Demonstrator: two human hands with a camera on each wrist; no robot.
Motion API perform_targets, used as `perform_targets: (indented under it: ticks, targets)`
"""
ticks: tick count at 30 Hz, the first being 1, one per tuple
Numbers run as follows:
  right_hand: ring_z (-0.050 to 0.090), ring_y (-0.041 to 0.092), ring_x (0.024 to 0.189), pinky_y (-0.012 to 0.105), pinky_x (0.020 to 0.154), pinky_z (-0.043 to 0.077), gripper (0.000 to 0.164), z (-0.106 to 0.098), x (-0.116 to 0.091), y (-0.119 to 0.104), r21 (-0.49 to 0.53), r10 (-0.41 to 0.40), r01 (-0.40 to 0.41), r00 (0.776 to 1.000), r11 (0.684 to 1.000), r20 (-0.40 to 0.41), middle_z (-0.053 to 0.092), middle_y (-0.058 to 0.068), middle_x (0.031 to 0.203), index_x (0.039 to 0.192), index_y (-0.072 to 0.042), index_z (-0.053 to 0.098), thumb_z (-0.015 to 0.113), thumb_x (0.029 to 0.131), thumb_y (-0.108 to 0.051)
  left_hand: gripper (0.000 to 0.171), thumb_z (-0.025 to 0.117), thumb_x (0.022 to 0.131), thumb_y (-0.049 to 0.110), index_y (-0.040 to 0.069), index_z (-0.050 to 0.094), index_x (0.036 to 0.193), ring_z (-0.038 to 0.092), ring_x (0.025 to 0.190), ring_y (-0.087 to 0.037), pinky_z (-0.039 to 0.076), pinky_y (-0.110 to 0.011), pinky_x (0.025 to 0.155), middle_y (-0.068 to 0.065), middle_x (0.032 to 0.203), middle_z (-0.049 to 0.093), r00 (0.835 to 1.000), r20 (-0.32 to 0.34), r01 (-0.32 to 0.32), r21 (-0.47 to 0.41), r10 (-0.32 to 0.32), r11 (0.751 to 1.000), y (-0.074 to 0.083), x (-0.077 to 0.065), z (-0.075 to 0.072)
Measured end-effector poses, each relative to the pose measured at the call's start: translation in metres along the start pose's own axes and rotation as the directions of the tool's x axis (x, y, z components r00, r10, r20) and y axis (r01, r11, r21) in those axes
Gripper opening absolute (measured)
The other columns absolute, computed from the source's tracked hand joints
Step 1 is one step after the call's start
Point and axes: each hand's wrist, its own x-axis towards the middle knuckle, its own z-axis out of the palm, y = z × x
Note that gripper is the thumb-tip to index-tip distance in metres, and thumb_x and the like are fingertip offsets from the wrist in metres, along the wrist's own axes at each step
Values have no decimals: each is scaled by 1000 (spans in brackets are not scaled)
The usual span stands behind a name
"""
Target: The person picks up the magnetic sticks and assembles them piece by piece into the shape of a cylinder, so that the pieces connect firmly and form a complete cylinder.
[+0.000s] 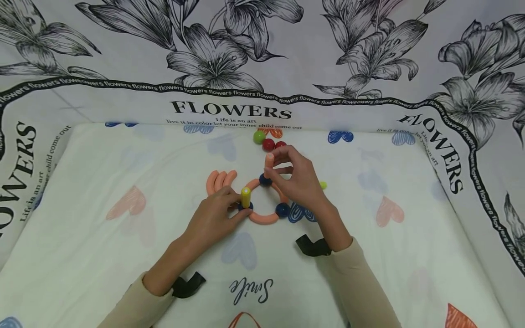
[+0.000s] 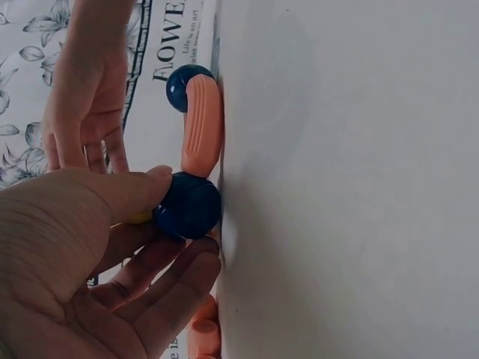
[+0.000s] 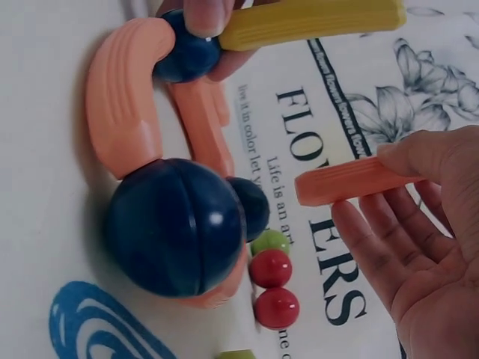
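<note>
On the sheet lies a ring of three curved orange rods (image 1: 264, 219) joined by three dark blue balls (image 1: 282, 210). My left hand (image 1: 214, 214) pinches the ring's left ball (image 2: 188, 206) between thumb and fingers. A yellow rod (image 3: 314, 24) stands up from that ball. My right hand (image 1: 298, 175) holds a short straight orange rod (image 3: 352, 179) by one end, thumb on one side and fingers on the other. In the head view this rod overlaps the far blue ball (image 1: 265, 180); in the right wrist view its free end points toward the ring with a gap between.
Several loose curved orange rods (image 1: 221, 181) lie left of the ring. Beyond it sit a green ball (image 1: 259, 137) and two red balls (image 1: 268, 145). A small yellow-green piece (image 1: 323, 185) shows beside my right wrist. Black straps (image 1: 313, 246) hang near both wrists.
</note>
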Motion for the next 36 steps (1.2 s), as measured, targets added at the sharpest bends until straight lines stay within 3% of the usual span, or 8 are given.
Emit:
perform_targets:
  ticks: [6,12,26,36]
  targets:
    - [72,26,112,39,89,65,42,4,1,6,9,29,-29,1000,1000,9,71,13,120,130,-6,58,79,94,-7,21,88,88,30,15,80,101,58,77,-10,46,-26,67,-1,92,64,1000,9,5,0,-5,1000,0,0,-1]
    - [71,24,114,34,92,63,40,6,4,12,31,58,-59,998,998,35,70,11,121,129,-7,58,78,95,-8,20,89,87,28,15,81,101,63,80,-11,49,-27,70,-1,93,66,1000,3,29,-23,-29,999,0,-1,-2]
    - [73,27,112,37,90,64,37,4,2,17,34,61,-63,997,997,52,73,14,118,128,-4,64,80,94,-9,14,88,89,27,18,80,96,70,86,-9,52,-27,74,0,94,68,1000,-3,-7,-28,7,1000,1,-1,1]
    - [72,27,112,39,90,65,35,4,2,16,28,60,-62,996,998,62,73,13,117,126,-5,64,79,95,-10,17,88,88,28,16,80,98,63,80,-10,49,-26,71,-1,93,66,1000,0,9,-26,-9,1000,1,-1,0]
